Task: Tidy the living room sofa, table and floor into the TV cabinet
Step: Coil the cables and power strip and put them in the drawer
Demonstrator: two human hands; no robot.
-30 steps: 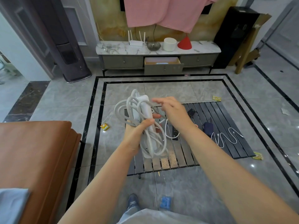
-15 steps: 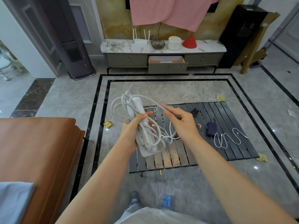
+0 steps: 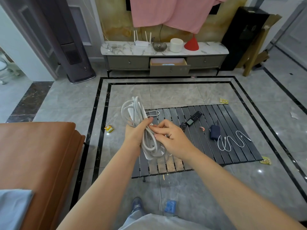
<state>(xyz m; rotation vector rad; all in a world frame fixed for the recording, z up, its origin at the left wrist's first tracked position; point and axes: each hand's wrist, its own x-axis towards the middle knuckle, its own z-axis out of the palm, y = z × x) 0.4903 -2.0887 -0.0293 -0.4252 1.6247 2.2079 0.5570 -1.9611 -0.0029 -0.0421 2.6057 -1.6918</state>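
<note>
Tan leather of the sofa point(image 3: 38, 156) fills the left edge, with a pale blue cloth point(image 3: 13, 208) on its near corner. Just right of it, the left hand point(image 3: 135, 133) grips the white power strip point(image 3: 141, 128), fingers curled round the strip and its cord, held above the near-left end of the slatted table point(image 3: 232, 156). The cord loops that stood wide half a second ago are now drawn in against the strip. The right hand point(image 3: 172, 138), which was out to the side pinching a stretched length of cord, has closed in against the bundle, fingertips pinching a loop onto it. The winding looks almost finished, so the bundle should soon be ready for the open drawer point(image 3: 169, 68) of the cabinet point(image 3: 129, 62) straight ahead. Further right on the table lie two remotes point(image 3: 193, 118), a navy pouch point(image 3: 214, 132) and a loose cable point(image 3: 232, 141); wrappers point(image 3: 265, 160) remain on the floor.
</note>
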